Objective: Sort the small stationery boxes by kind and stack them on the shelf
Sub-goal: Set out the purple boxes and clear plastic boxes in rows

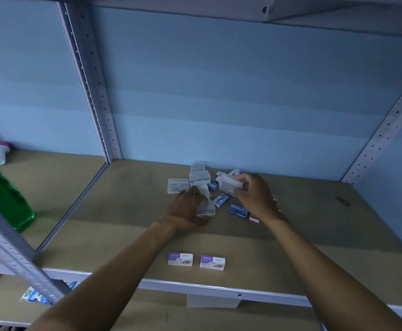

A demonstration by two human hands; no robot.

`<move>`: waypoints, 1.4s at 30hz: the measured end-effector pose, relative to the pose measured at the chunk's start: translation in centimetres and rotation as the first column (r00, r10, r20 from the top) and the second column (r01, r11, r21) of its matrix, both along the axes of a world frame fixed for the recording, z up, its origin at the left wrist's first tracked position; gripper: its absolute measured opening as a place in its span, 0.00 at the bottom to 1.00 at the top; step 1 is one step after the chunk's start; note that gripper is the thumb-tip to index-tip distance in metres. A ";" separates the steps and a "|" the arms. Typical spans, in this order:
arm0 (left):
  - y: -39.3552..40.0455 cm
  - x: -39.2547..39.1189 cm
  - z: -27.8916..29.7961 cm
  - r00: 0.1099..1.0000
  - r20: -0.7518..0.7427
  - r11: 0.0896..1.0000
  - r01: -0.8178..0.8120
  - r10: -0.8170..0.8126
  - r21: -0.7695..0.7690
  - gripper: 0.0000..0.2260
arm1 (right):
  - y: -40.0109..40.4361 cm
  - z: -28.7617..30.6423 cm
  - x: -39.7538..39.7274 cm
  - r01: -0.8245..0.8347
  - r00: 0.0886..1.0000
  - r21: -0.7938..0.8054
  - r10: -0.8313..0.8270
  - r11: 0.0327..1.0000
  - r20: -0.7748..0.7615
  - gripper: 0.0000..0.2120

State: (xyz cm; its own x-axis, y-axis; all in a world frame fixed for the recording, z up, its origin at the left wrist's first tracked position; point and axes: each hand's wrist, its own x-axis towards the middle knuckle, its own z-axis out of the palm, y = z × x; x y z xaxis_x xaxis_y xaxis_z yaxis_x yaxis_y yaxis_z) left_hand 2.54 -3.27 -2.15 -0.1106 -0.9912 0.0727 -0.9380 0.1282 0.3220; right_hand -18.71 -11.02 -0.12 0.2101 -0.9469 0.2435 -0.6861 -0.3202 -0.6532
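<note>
Head view: left hand (187,209) grips a clear box (206,208) at the pile's near-left edge; right hand (254,193) pinches another clear box (229,186) above the mixed pile. Advice: seat both squarely on one clear stack, apart from the purple boxes (180,259) near the shelf (128,211) front.

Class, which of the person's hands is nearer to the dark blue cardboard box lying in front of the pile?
The right hand: its wrist sits just right of the dark blue cardboard box. The left hand is farther left, holding a clear plastic box.
</note>
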 end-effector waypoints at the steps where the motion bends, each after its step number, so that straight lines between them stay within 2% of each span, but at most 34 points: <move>1: 0.1 0.3 0.3 1.000 -0.014 1.000 -0.007 0.007 0.023 0.25 | 0.6 0.4 -0.4 -0.016 0.999 0.036 0.015 0.999 0.034 0.15; 3: 1.0 0.9 1.6 0.999 0.002 0.995 0.032 -0.032 0.098 0.24 | 1.9 0.8 -1.3 -0.046 0.997 0.142 0.037 0.989 0.069 0.16; 4: 1.2 1.1 1.8 0.990 0.070 0.989 0.113 -0.120 0.092 0.21 | 2.6 0.7 -1.8 -0.063 0.996 0.194 0.049 0.979 0.075 0.17; 6: 1.2 2.0 1.8 0.995 0.025 0.995 0.098 -0.098 0.038 0.19 | 4.0 0.3 -2.8 -0.118 0.992 0.256 0.103 0.960 0.072 0.17; 7: 1.6 2.2 2.3 0.996 -0.079 0.995 0.056 -0.050 0.081 0.19 | 4.6 0.0 -3.3 -0.145 0.989 0.278 0.131 0.950 0.067 0.17; 10: 2.1 3.2 2.3 0.991 -0.129 0.996 0.043 -0.033 0.077 0.13 | 6.1 -0.9 -4.5 -0.184 0.983 0.337 0.169 0.924 0.073 0.17; 15: 2.4 3.6 1.9 0.977 -0.211 0.996 0.049 -0.032 0.076 0.12 | 7.3 -1.2 -5.3 -0.223 0.975 0.329 0.209 0.918 0.078 0.16; 19: 2.5 3.8 1.7 0.980 -0.199 0.996 0.045 -0.028 0.077 0.13 | 7.8 -1.2 -5.7 -0.252 0.968 0.310 0.242 0.917 0.070 0.14; 25: 2.5 4.1 1.0 0.979 -0.202 0.992 0.037 -0.012 0.124 0.18 | 7.5 -2.2 -5.5 -0.260 0.963 0.062 0.263 0.964 -0.051 0.17; 28: 2.6 4.2 0.9 0.980 -0.198 0.991 0.032 -0.006 0.128 0.19 | 7.4 -2.6 -5.9 -0.263 0.955 0.122 0.276 0.957 -0.110 0.16; 31: 2.6 4.1 0.9 0.974 -0.225 0.992 0.031 -0.002 0.126 0.18 | 7.6 -2.2 -5.9 -0.313 0.944 0.240 0.328 0.919 -0.025 0.18; 33: 2.6 3.9 0.9 0.974 -0.228 0.992 0.041 -0.013 0.118 0.18 | 7.4 -1.8 -5.7 -0.303 0.945 0.279 0.326 0.911 -0.038 0.21; 38: 3.3 4.0 1.7 0.956 -0.292 0.995 0.037 -0.009 0.089 0.16 | 7.0 -1.5 -4.3 -0.136 0.943 0.354 0.230 0.925 -0.242 0.36; 40: 3.9 5.0 1.7 0.943 -0.332 0.996 0.020 0.010 0.086 0.14 | 6.9 -1.9 -3.5 -0.091 0.941 0.367 0.201 0.926 -0.273 0.32; 42: 4.6 6.3 2.0 0.943 -0.333 0.996 0.013 0.016 0.086 0.13 | 6.9 -1.8 -2.7 -0.101 0.961 0.392 0.192 0.915 -0.200 0.26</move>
